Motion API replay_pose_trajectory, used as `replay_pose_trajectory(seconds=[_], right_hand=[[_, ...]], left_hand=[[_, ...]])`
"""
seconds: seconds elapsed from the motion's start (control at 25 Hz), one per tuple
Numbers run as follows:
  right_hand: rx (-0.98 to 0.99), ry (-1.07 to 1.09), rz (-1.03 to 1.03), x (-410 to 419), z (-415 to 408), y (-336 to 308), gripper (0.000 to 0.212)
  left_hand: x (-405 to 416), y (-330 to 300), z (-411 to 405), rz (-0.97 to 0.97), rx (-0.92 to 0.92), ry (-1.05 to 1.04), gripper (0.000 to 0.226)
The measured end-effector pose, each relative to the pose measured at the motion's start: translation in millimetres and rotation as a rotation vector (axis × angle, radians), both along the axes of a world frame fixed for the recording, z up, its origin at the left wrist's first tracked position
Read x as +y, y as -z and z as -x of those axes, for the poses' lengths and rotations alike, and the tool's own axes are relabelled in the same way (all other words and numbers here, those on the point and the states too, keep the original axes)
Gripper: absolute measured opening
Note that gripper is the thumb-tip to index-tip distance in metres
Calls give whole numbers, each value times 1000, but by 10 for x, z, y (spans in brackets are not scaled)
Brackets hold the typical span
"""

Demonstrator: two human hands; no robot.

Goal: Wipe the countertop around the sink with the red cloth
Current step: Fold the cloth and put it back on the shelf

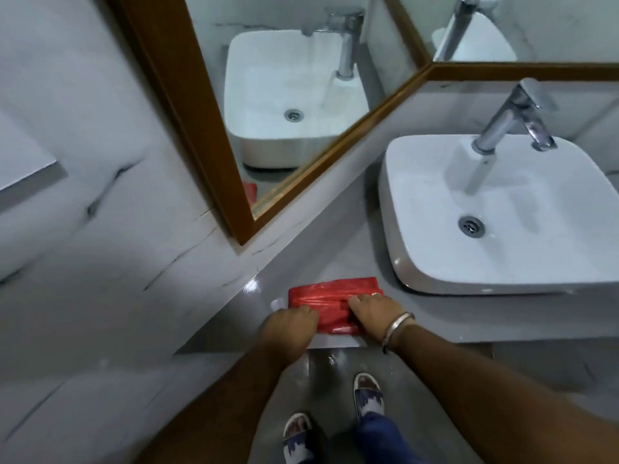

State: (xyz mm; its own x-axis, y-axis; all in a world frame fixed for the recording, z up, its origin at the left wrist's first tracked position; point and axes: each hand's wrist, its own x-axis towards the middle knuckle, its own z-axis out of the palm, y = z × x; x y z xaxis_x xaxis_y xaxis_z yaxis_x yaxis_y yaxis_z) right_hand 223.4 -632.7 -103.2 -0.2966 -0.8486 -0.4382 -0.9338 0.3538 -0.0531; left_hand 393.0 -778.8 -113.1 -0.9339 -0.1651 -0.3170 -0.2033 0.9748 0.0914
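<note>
Both hands are pressing down on the cloth (330, 298), which is lying folded flat on the table (445, 321) near its front edge, toward the left end where the top is meeting the wall (110, 229). The left hand (290, 324) is resting knuckles-up on the cloth's near left corner, and the right hand (375, 313), with a bangle (397, 329) on its wrist, is lying flat on the cloth's right half; the two are sitting close together, side by side but not touching, and neither is clamping the cloth so much as pinning it against the surface. The sink (502, 216) is standing well to the right of the cloth, near it but apart, with the tap (512, 117) rising at its back. A framed mirror (301, 95) is filling the corner above and showing the same basin again. As for progress, the table is looking glossy all over, with a few bright glints just left of the cloth, so it is hard to judge which parts are already wiped. The cloth is sitting at the left front patch only, which suggests the job is at an early or middle stage: the strip in front of the sink, the band behind it along the mirror, and whatever lies to its right are probably waiting to be covered.
</note>
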Motion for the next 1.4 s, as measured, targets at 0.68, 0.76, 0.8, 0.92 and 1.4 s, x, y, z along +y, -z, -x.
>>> replay_pose_trajectory(seconds=[0.68,0.76,0.8,0.92,1.4], right_hand=[[-239,1271,225,4428,-95,-817,19],[-150,1360,219,5285,-39,-1009,15],[-100,1401,214,5666,10,-1128,15],[66,1511,261,6686,307,-1458,22],[-10,1611,59,6928,514,-157,61]], left_hand=[[3497,-866,2001,-269,-107,782,17],[4420,-993,2336,-313,-65,890,17],[4837,-1075,2497,-338,-27,924,19],[5991,-1296,3032,-393,105,978,21],[6720,-567,3686,6,14,1271,39]])
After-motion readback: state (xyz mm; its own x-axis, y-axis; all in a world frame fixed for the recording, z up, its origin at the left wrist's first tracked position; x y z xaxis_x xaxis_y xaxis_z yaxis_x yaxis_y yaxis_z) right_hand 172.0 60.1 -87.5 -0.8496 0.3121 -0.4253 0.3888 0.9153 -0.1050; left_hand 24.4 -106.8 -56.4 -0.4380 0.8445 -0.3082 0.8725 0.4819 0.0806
